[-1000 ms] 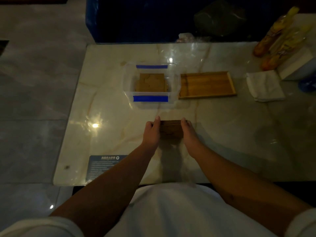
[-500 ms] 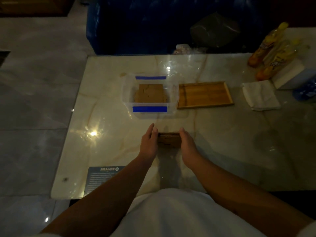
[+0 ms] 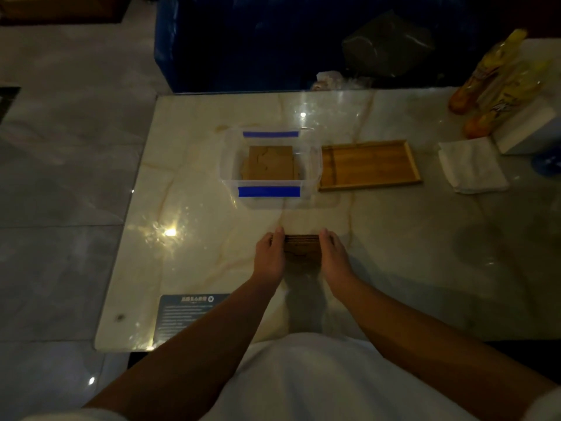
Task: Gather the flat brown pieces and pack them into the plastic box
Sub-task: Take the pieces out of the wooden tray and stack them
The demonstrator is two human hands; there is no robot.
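My left hand (image 3: 269, 259) and my right hand (image 3: 334, 259) press flat against opposite sides of a stack of flat brown pieces (image 3: 302, 250), which stands near the middle of the bench (image 3: 394, 268). The left hand contacts the left side of the stack; the right hand contacts the right side. Fingers of both hands are extended toward the far edge, palms facing inward, so the stack is clamped between the two palms rather than wrapped by either hand. Whether the stack rests on the bench or is slightly lifted cannot be determined.

The plastic box (image 3: 312, 165) sits on the bench directly beyond the stack, apart from it. It is transparent, open at the top, with a strip of blue tape (image 3: 269, 191) on its near wall and another on its far wall. More brown pieces (image 3: 271, 162) lie flat on its floor.

A wooden tray (image 3: 368, 165) lies just to the right of the box. Farther right is a folded white cloth (image 3: 470, 170). A printed card (image 3: 185, 314) lies at the near left edge of the bench.
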